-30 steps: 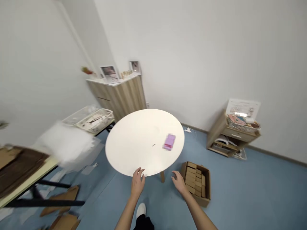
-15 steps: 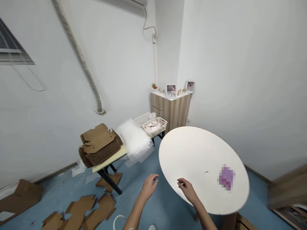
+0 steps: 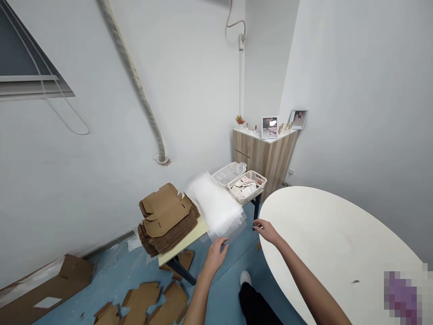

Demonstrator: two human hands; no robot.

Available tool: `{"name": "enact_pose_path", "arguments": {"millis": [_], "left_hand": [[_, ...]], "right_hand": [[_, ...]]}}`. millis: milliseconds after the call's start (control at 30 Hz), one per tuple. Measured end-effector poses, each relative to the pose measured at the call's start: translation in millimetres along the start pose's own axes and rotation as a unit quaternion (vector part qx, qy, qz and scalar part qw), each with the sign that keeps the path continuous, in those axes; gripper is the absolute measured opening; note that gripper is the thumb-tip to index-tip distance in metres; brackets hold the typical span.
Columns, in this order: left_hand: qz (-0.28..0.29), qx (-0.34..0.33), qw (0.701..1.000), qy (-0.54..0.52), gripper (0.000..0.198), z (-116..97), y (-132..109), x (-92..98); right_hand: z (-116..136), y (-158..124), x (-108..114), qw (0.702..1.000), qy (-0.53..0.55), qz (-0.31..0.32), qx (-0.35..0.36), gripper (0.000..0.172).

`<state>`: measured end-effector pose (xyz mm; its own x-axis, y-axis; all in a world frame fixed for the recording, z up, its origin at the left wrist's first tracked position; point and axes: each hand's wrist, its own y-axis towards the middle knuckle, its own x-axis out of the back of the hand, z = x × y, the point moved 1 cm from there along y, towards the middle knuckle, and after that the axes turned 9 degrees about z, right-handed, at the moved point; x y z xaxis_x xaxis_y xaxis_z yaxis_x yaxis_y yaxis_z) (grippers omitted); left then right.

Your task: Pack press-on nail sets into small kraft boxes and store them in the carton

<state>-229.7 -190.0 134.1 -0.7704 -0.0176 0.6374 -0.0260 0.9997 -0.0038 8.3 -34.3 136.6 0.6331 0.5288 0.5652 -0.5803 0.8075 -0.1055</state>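
Observation:
My left hand (image 3: 215,256) hangs in the air with curled, parted fingers and holds nothing. Just beyond it, on a narrow side table (image 3: 184,246), lies a pile of white translucent sheets (image 3: 216,205). A stack of flat brown cardboard box blanks (image 3: 169,219) sits left of the sheets. My right hand (image 3: 266,230) is near the left edge of the white round table (image 3: 314,234), its fingers bent and apart, with nothing in it.
Two white baskets stand at the side table's far end; the nearer basket (image 3: 248,187) holds small cards. A wooden cabinet (image 3: 259,155) fills the corner. Loose cardboard pieces (image 3: 140,302) and a long carton (image 3: 50,289) lie on the blue floor. A blurred purple patch (image 3: 402,295) covers part of the round table.
The view has shifted closer to the side table and baskets. Both hands remain raised and empty; the right hand now appears higher, and a foot and dark trouser leg have come into view.

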Motion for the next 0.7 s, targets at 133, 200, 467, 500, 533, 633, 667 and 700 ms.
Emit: {"name": "enact_pose_path", "arguments": {"millis": [133,200,467,500,533,633,667,700], "left_hand": [[-0.011,-0.020,0.999,0.036,0.032,33.5,63.6,17.4],[-0.012,-0.007,0.997,0.075,0.034,50.9,104.4,22.8],[0.043,0.058,0.983,0.167,0.062,90.8,275.6,43.1],[0.046,0.062,0.982,0.174,0.063,93.6,292.1,45.2],[0.049,0.065,0.980,0.182,0.064,96.3,306.6,46.8],[0.062,0.059,0.972,0.218,0.067,103.5,339.3,48.8],[0.065,0.054,0.969,0.230,0.068,105.7,346.7,48.6],[0.068,0.050,0.967,0.241,0.068,107.7,352.6,48.1]], "right_hand": [[-6.8,86.3,19.4,0.996,-0.087,-0.013,-0.021,0.037],[-12.9,132.7,29.4,0.991,-0.132,-0.018,-0.020,0.040],[-23.8,318.3,72.5,0.963,-0.265,-0.041,-0.029,0.052],[-24.4,338.9,76.3,0.960,-0.274,-0.045,-0.026,0.052],[-25.1,358.6,79.5,0.958,-0.283,-0.048,-0.025,0.053],[-28.0,410.7,86.4,0.950,-0.309,-0.045,-0.025,0.059],[-29.2,425.6,88.2,0.947,-0.316,-0.042,-0.026,0.062],[-30.3,439.0,89.8,0.945,-0.323,-0.040,-0.026,0.065]]}}
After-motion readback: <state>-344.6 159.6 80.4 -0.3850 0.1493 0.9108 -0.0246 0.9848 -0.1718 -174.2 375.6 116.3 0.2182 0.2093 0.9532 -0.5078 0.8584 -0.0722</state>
